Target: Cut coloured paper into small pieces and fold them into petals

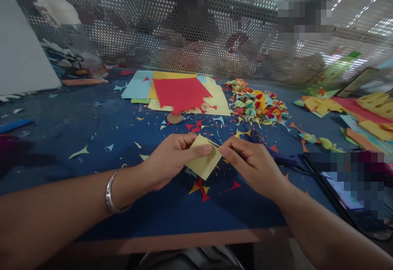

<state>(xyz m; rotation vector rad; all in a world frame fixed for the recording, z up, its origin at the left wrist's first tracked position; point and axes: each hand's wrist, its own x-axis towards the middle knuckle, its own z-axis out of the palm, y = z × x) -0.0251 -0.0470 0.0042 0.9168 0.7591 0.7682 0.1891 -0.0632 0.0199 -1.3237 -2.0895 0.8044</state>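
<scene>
Now the left hand is pinching a yellow paper square over the blue table; the right hand is curling by its corner, grip unclear.

A blue-topped counter with a brownish front edge carries a stack of paper sheets, a red one uppermost. Right of the stack lies a heap of multicoloured cut shapes; at the stack's near edge, a round brown disc. Colourful scraps litter the area before it, and a white-topped clear bottle stands to its left.
</scene>
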